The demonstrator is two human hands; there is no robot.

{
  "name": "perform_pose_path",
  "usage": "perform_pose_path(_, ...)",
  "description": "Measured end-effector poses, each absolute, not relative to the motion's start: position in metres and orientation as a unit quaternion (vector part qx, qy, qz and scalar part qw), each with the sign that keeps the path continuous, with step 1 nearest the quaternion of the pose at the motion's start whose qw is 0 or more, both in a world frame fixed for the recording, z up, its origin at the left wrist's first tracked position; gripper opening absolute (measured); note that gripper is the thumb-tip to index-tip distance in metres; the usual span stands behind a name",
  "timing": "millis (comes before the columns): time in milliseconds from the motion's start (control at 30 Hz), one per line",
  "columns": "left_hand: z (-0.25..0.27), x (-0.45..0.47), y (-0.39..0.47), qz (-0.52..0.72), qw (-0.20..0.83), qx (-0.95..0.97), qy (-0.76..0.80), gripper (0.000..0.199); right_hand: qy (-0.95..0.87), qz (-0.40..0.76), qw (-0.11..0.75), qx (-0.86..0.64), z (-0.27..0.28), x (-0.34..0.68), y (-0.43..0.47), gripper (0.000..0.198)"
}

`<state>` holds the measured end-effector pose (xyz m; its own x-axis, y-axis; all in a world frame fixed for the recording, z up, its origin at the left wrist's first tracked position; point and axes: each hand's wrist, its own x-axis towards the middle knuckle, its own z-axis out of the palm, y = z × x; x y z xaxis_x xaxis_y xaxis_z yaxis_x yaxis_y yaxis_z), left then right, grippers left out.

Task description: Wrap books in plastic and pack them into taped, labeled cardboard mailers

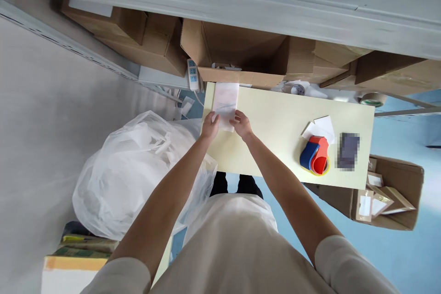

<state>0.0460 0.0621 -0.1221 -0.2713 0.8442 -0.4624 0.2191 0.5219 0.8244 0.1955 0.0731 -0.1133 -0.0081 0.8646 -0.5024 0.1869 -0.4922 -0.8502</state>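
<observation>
A flat white rectangular packet point(225, 98) with faint grey marks lies at the left end of the cream table, its far end by an open cardboard box. My left hand point(210, 126) is closed on the packet's near left edge, thumb on top. At the near right edge my right hand point(242, 125) pinches the same packet with bent fingers. What lies under the packet is hidden.
Farther right on the table point(268, 133) are a red and blue tape dispenser point(319, 156), white cards point(324, 127) and a pixelated dark rectangle point(347, 150). An open box point(241, 77) stands under the grey shelf. A plastic bag point(120, 174) bulges left; a carton point(399, 170) with packets sits right.
</observation>
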Motion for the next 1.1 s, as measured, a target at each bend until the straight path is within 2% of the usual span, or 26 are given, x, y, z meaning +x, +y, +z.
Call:
perform_pose_path(233,-0.081,0.057,0.034,0.265,0.443,0.453,0.727,0.043,-0.367,0.570,0.272,-0.683,-0.084,0.214,0.042,0.061)
perform_pose_path(467,-0.036,0.063,-0.039,0.257,0.587,0.449,0.622,0.041,-0.310,0.574,0.261,-0.712,-0.052,0.275,-0.053,0.048)
perform_pose_path(567,-0.018,0.057,-0.085,0.254,0.605,0.444,0.610,0.043,-0.314,0.569,0.261,-0.713,-0.043,0.294,-0.089,0.044)
perform_pose_path(800,0.008,0.059,-0.191,0.282,0.544,0.364,0.701,0.047,-0.473,0.629,0.179,-0.590,-0.036,0.306,-0.110,0.039)
perform_pose_path(1100,0.035,0.101,-0.337,0.397,0.432,0.181,0.789,0.052,-0.600,0.648,0.066,-0.465,-0.026,0.277,-0.100,0.038)
